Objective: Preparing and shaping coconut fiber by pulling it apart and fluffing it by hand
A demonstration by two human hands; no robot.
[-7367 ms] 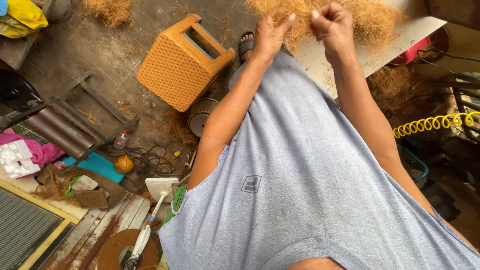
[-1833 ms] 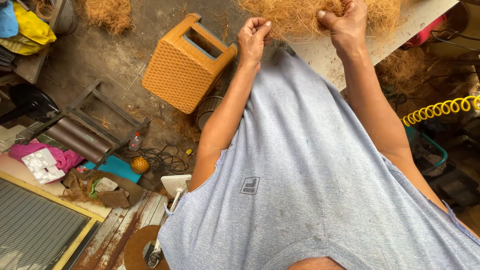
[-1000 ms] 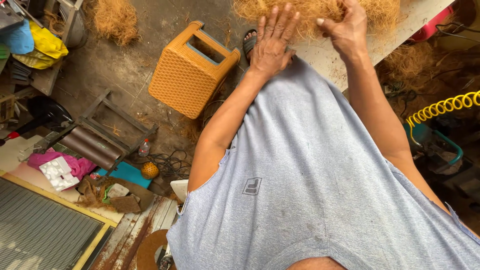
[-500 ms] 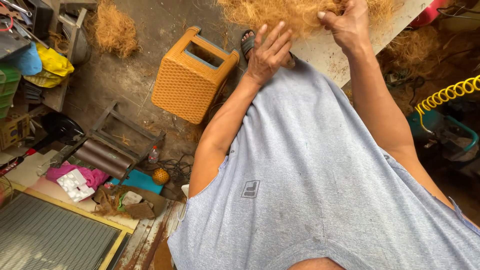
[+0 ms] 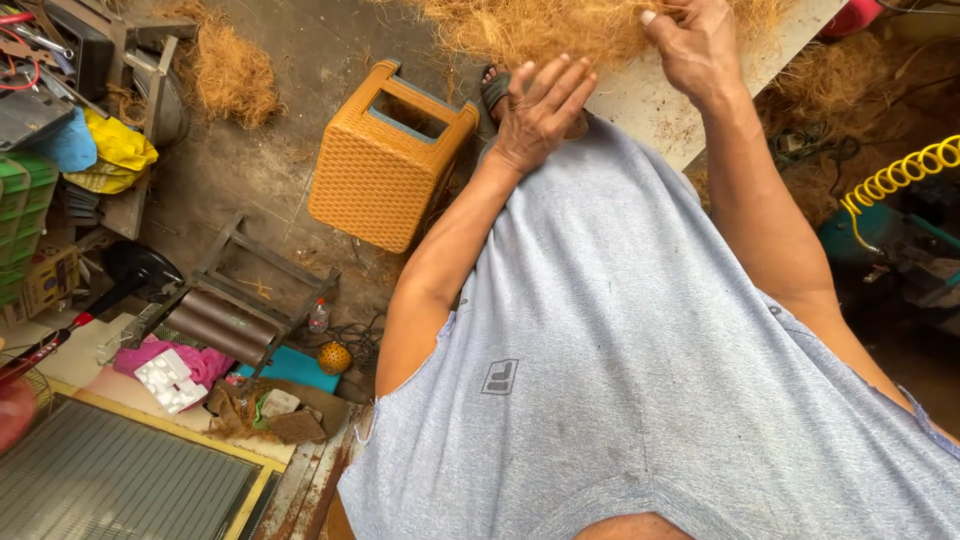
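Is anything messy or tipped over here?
Yes. The orange woven stool lies tipped on its side on the dirt floor, its open underside showing. Loose brown fiber sits in a stray clump on the floor, away from the main fiber pile on the white board near the hands.

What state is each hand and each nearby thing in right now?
Left hand: open, fingers spread, at the edge of the fibre.
Right hand: closed, pinching fibre.
Coconut fibre pile: loose, heaped on the white board.
Orange plastic stool: tipped on its side on the floor.
Yellow air hose: coiled.
Small fibre clump: loose on the floor.
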